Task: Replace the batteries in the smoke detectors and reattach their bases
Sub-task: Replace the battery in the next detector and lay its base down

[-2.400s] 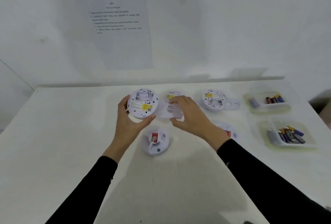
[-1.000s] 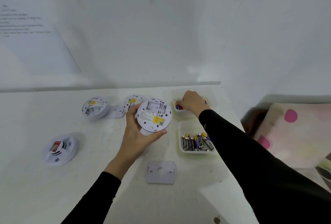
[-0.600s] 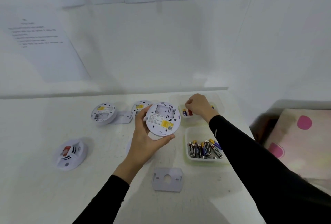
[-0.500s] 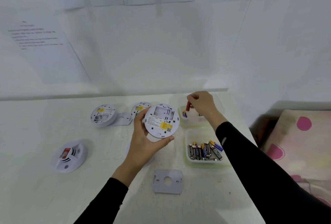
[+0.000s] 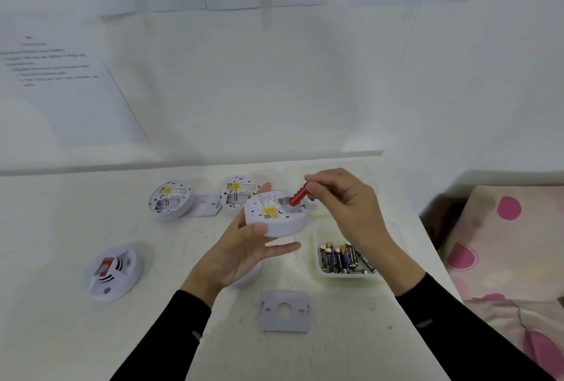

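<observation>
My left hand (image 5: 244, 255) cups the smoke detector (image 5: 274, 213) from beneath, thumb on its near rim, with the back tilted up so the battery bay faces me. My right hand (image 5: 345, 206) pinches a red battery (image 5: 297, 196) between thumb and fingertips, its lower end dipping into that bay. The base plate (image 5: 285, 310) lies flat, nearer me than either set of fingers, presumably ready for refitting.

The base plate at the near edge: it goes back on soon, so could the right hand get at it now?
Likely yes: the base plate lies uncovered, nearer the person than the right hand, nothing between. But that hand pinches a red battery at the held smoke detector, so it isn't free.
</observation>
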